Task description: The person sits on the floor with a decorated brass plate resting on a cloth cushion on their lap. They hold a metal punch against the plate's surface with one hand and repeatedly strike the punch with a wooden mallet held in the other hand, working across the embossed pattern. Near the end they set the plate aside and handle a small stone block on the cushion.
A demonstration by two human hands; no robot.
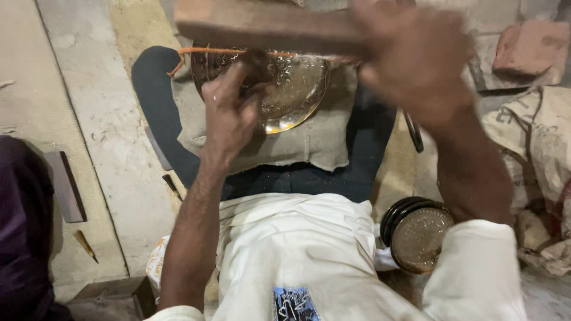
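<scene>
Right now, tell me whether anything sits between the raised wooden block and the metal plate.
Yes. The left hand holds a small dark tool upright on the plate, directly under the wooden block gripped by the blurred right hand.

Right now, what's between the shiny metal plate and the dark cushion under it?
In the head view, a grey cloth lies between the shiny metal plate and the dark cushion; the plate rests on the cloth.

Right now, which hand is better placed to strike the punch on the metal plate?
The right hand: it holds the wooden block raised above the plate. The left hand is busy holding the punch on it.
</scene>
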